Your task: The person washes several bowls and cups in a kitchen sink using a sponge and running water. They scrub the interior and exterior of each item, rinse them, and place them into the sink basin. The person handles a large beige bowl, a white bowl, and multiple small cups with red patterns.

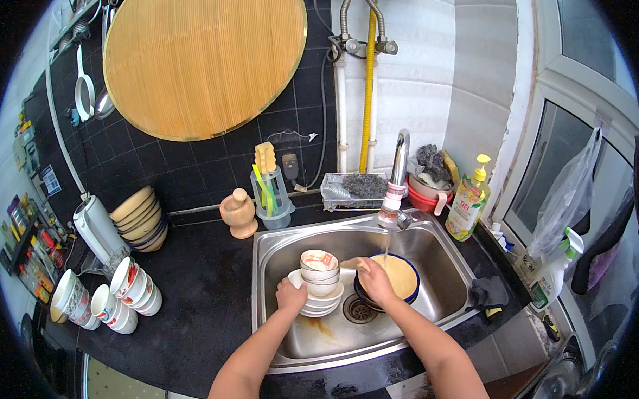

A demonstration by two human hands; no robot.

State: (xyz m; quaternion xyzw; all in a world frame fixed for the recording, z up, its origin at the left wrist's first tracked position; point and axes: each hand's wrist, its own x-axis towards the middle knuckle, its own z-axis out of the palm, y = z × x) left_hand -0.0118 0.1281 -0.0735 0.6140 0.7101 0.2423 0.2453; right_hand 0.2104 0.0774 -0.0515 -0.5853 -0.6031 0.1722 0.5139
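A stack of white bowls stands in the left part of the steel sink, smaller ones with a red pattern on top of wider ones. My left hand is closed on the rim of a wider white bowl, at the stack's left side. To the right, my right hand grips the near left edge of a cream bowl with a dark blue outside. Its fingertips are partly hidden. Water runs from the faucet down into this bowl. Between both hands the drain shows.
White patterned cups and stacked cream bowls stand on the left counter. Behind the sink are a wooden mortar, a utensil holder, a wire rack and a red basin. A soap bottle stands right.
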